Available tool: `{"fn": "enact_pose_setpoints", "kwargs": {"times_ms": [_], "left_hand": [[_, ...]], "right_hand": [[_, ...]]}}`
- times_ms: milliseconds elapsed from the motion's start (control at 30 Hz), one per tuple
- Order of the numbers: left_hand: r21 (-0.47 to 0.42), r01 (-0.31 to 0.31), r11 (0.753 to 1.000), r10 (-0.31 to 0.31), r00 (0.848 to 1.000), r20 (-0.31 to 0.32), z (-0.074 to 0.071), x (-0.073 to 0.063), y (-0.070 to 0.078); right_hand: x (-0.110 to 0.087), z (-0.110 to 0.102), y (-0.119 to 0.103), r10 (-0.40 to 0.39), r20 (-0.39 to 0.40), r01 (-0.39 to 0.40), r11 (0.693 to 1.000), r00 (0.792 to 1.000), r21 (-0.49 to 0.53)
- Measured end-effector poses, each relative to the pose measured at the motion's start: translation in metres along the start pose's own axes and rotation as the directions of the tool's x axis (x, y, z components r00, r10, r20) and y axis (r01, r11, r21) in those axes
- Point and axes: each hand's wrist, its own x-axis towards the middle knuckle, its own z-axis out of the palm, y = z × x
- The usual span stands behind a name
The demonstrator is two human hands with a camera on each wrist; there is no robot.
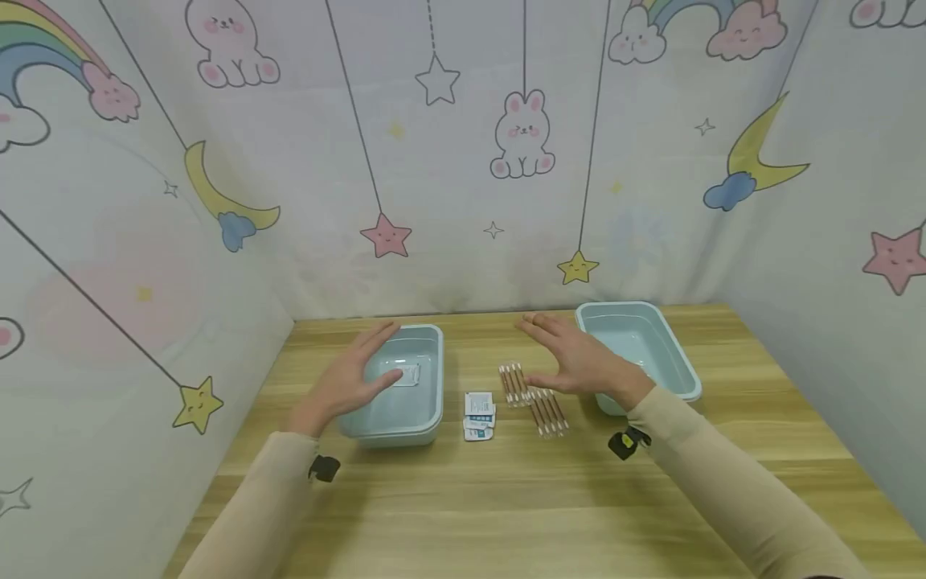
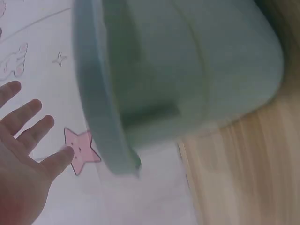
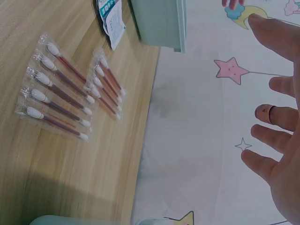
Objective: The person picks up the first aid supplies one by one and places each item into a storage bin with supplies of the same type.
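My left hand [image 1: 346, 384] hovers over the left pale blue basin [image 1: 432, 418], fingers spread and holding nothing. Inside that basin lies a small white packet [image 1: 408, 375]. Above the table, just left of the right basin [image 1: 683, 370], my right hand [image 1: 582, 358] is held with its fingers extended and free of any object. Below it lie two clear-wrapped strips of brown-stemmed cotton swabs [image 1: 550, 414], also seen as swabs [image 3: 61, 91] in the right wrist view. Left of the swabs is a small overlapping stack of white and blue sachets [image 1: 479, 416].
A wood-grain table [image 1: 492, 515] carries everything. Behind and at both sides hangs a white cloth [image 1: 463, 281] printed with stars, moons and rabbits. Each wrist wears a small black camera, such as the left camera [image 1: 325, 468].
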Motion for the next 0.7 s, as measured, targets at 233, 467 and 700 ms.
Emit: {"fn": "enact_pose_setpoints", "kwargs": {"times_ms": [233, 467, 700], "left_hand": [[-0.019, 0.068, 0.997, -0.069, 0.997, -0.040, -0.002, -0.014, -0.020], [-0.099, 0.082, 0.992, -0.094, 0.989, -0.118, -0.002, -0.029, -0.033], [-0.267, 0.078, 0.961, -0.112, 0.987, -0.115, 0.001, -0.029, -0.039]], "right_hand": [[0.001, 0.007, 0.001, -0.025, -0.028, 0.026, 0.999, 0.999, 0.023], [-0.001, 0.013, -0.004, -0.010, -0.022, 0.011, 0.999, 1.000, 0.047], [0.000, 0.012, -0.007, 0.012, -0.045, -0.010, 0.999, 0.999, 0.034]]}}
